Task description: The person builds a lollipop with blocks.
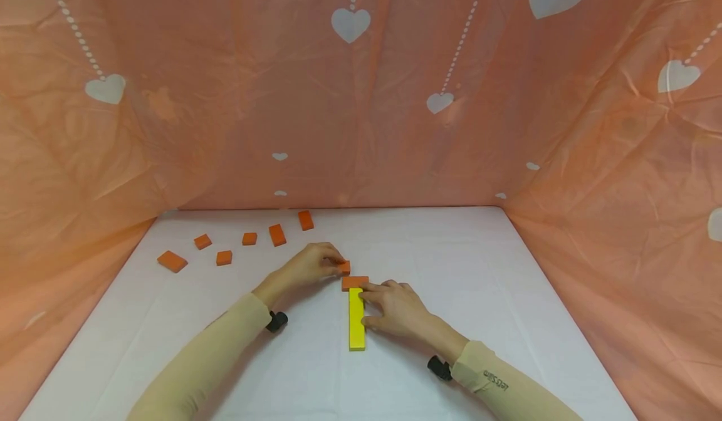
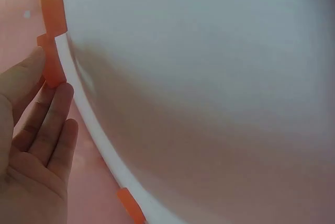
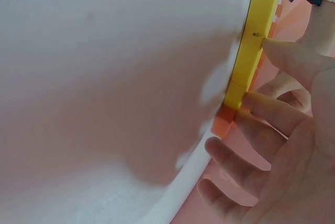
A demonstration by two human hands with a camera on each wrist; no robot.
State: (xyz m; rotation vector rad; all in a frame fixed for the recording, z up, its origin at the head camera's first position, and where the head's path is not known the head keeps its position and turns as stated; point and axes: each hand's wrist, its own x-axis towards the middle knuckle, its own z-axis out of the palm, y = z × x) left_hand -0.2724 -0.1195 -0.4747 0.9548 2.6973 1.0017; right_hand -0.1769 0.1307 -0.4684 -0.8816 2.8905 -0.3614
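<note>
My left hand [image 1: 314,263] pinches a small orange block [image 1: 345,267] between thumb and fingers, just beyond an orange rectangular block [image 1: 355,283] lying crosswise. In the left wrist view the pinched block [image 2: 52,64] overlaps the end of the crosswise one. From that crosswise block a long yellow strip [image 1: 356,321] runs toward me, with a thin seam line across it in the right wrist view. My right hand [image 1: 397,308] rests along the strip's right side, thumb and index finger against it, another fingertip at the crosswise block. Its fingers [image 3: 285,111] are loosely extended.
Several loose orange blocks lie at the back left of the white table [image 1: 479,270], among them a rectangular one [image 1: 172,261] and a smaller one [image 1: 224,258]. A pinkish-orange cloth [image 1: 361,126] with white hearts hangs behind and at both sides.
</note>
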